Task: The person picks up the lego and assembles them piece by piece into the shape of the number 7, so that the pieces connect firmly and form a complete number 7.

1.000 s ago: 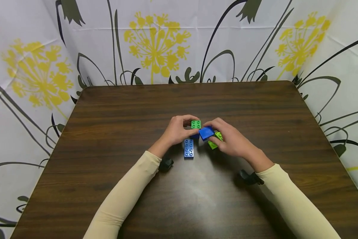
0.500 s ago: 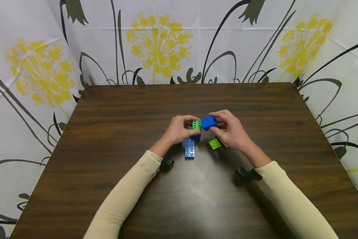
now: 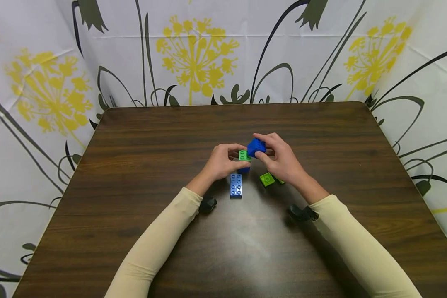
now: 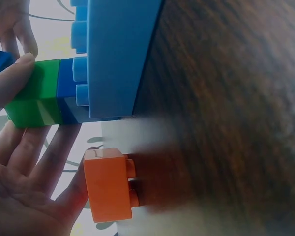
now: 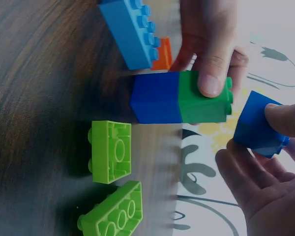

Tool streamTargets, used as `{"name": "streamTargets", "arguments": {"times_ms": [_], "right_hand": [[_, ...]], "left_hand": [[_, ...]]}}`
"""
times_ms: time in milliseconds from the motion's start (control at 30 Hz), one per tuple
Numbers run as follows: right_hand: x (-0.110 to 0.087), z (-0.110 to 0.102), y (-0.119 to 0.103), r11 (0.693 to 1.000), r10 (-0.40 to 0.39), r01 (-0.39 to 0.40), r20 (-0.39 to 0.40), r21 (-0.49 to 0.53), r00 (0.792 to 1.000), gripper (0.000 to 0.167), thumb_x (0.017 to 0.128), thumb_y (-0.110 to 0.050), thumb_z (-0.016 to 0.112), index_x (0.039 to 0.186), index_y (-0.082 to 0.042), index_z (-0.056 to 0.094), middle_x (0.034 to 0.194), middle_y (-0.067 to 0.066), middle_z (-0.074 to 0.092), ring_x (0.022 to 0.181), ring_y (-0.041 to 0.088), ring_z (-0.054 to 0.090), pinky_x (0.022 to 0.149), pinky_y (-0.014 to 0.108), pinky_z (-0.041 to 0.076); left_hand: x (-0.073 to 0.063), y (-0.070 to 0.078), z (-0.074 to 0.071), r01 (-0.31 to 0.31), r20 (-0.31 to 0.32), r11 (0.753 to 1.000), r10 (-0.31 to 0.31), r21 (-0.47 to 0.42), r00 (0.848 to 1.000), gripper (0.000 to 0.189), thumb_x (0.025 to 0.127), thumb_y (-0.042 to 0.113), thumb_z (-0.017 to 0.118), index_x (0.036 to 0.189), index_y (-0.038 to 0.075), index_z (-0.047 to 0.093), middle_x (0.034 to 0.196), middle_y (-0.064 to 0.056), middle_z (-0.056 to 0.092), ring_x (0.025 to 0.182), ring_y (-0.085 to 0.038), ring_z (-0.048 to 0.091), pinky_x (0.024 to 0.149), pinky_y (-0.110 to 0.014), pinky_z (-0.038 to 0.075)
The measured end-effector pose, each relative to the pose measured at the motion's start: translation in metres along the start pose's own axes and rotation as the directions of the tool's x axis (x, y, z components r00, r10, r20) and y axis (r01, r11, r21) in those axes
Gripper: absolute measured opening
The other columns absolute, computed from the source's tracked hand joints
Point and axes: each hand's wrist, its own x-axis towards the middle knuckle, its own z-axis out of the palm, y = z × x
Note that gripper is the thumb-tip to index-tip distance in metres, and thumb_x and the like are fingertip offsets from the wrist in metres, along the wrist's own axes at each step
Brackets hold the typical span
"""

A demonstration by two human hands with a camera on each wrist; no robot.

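My left hand (image 3: 221,163) grips a green brick (image 3: 244,155), thumb on one side and fingers on the other. The green brick sits on a dark blue brick (image 5: 157,98), forming a short upright stack. My right hand (image 3: 283,163) pinches a blue brick (image 3: 256,147) between thumb and fingers, tilted, above and slightly right of the stack. Its studs (image 5: 285,141) point up towards the right palm in the right wrist view. An orange brick (image 4: 107,187), studs down, lies beside the left palm in the left wrist view; the left hand hides it in the head view.
A lighter blue long brick (image 3: 236,185) lies studs up just in front of the stack. Two lime green bricks, a short one (image 5: 111,151) and a longer one (image 5: 118,211), lie studs down on the brown table (image 3: 171,132) under the right hand. A patterned curtain (image 3: 216,49) hangs behind.
My right hand has lifted the blue brick up and away from the lime bricks, turned it over, and brought it left towards the green brick. The left hand has kept its hold.
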Motion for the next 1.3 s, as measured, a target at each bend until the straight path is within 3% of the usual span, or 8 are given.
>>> {"name": "streamTargets", "arguments": {"times_ms": [500,1300], "right_hand": [[0.007,0.013,-0.004,0.991,-0.130,0.129,-0.012,-0.046,0.991,0.045,0.094,-0.011,0.067,0.137,-0.007,0.055,0.125,0.011,0.057,0.110,0.025,0.061,0.091,0.044,0.053],[0.007,0.017,-0.003,0.981,-0.140,0.138,-0.001,-0.133,0.990,0.046,0.092,-0.017,0.070,0.135,-0.009,0.057,0.120,0.004,0.060,0.106,0.019,0.061,0.088,0.038,0.055]], "left_hand": [[0.001,0.001,-0.001,-0.004,0.010,1.000,0.004,0.006,1.000,0.042,0.080,0.026,0.084,0.115,0.008,0.069,0.108,-0.005,0.071,0.093,-0.020,0.069,0.084,-0.034,0.056],[0.003,0.000,0.000,-0.039,0.011,0.999,0.039,0.015,0.999,0.038,0.079,0.021,0.085,0.111,0.009,0.069,0.103,-0.003,0.071,0.092,-0.016,0.068,0.084,-0.034,0.056]]}}
